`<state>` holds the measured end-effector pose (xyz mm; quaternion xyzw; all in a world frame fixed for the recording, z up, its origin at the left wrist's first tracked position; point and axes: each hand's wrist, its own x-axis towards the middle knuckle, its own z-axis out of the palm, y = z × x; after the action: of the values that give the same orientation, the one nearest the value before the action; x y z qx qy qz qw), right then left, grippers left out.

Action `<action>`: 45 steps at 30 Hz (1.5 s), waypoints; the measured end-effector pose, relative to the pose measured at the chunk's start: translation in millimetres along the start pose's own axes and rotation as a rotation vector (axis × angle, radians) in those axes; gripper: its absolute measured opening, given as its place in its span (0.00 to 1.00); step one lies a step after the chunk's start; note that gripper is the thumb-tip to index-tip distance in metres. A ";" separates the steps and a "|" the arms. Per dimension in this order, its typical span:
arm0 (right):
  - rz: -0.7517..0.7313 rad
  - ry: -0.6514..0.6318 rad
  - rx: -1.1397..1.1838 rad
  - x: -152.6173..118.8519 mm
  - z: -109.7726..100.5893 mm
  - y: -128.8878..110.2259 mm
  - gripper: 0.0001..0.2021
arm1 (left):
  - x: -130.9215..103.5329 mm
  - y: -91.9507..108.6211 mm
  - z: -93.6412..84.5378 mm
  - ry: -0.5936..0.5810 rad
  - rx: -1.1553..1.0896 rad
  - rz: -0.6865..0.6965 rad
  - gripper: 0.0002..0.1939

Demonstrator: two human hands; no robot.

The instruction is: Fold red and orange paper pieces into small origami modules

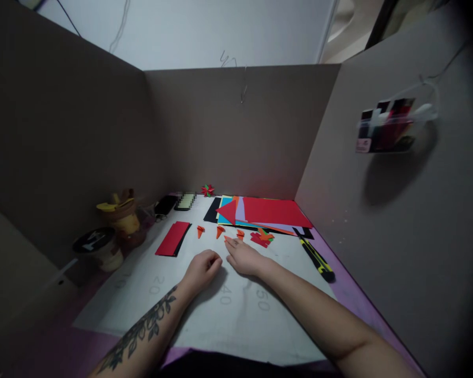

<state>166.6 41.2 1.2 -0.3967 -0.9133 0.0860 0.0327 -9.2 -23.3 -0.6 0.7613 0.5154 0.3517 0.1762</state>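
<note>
My right hand (243, 257) reaches over the white mat, its fingertips together on a small folded orange paper piece (227, 239). My left hand (202, 271) rests on the mat just left of it, fingers curled in; whatever it may hold is hidden. Beyond the hands, more folded orange paper pieces stand in a row: one on the left (201, 231), one in the middle (219, 231) and one on the right (240, 234). Small red paper pieces (260, 240) lie in a pile to the right, with orange and green ones on top.
Coloured sheets (276, 211) are stacked at the back. A red paper stack (172, 239) lies left, a yellow-black box cutter (317, 257) right. A paper flower (207, 190), a phone (165, 205), a lidded tub (98, 247) and grey partitions (236, 131) surround the mat (189, 315).
</note>
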 end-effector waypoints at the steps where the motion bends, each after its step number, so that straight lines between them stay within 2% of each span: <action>1: 0.084 -0.006 -0.001 3.4 4.5 -6.6 0.30 | 0.4 -0.5 0.2 0.001 0.003 0.000 0.12; 5: 0.378 0.026 -0.014 27.0 17.7 -27.5 0.33 | 1.5 -1.6 3.0 -0.009 0.014 0.003 0.13; 9: 0.431 0.101 -0.016 44.1 17.8 -26.7 0.29 | 0.2 0.0 2.9 -0.004 0.041 -0.001 0.13; 12: 0.433 0.165 0.050 37.6 16.9 -21.8 0.30 | 1.3 -4.2 -9.6 0.034 0.091 -0.023 0.13; 14: 0.399 0.194 0.082 25.5 17.5 -22.1 0.32 | 4.6 -14.5 -26.7 0.121 0.184 -0.079 0.13; 16: 0.327 0.193 0.085 11.7 18.3 -26.4 0.35 | 9.5 -31.3 -48.1 0.284 0.318 -0.216 0.13; 19: 0.085 0.137 0.084 -3.6 18.2 -38.4 0.32 | 16.5 -61.1 -76.5 0.316 0.492 -0.387 0.16; 21: -0.032 0.112 0.084 -7.6 17.3 -46.7 0.29 | 19.9 -77.6 -86.7 0.214 0.519 -0.448 0.21; 23: -0.091 0.111 0.077 -7.8 16.3 -52.4 0.28 | 22.2 -88.4 -89.5 0.122 0.503 -0.478 0.23; 26: -0.121 0.111 0.068 -6.3 15.6 -54.2 0.27 | 24.7 -95.2 -86.5 0.070 0.503 -0.500 0.30; 30: -0.139 0.112 0.075 -6.3 16.3 -50.2 0.27 | 27.3 -95.9 -84.7 0.061 0.516 -0.552 0.37; 35: -0.157 0.125 0.069 -6.6 17.0 -48.5 0.27 | 26.3 -93.3 -92.4 0.079 0.428 -0.584 0.44; 38: -0.164 0.122 0.068 -6.3 17.3 -48.3 0.27 | 23.5 -92.6 -95.8 0.131 0.413 -0.558 0.40; 45: -0.159 0.114 0.092 -6.6 17.4 -47.7 0.27 | 23.0 -94.0 -101.1 0.340 0.344 -0.525 0.31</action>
<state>134.6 2.2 -7.2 -0.3253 -0.9337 0.1021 0.1094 -138.7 26.4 18.1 0.5520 0.7671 0.3241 0.0415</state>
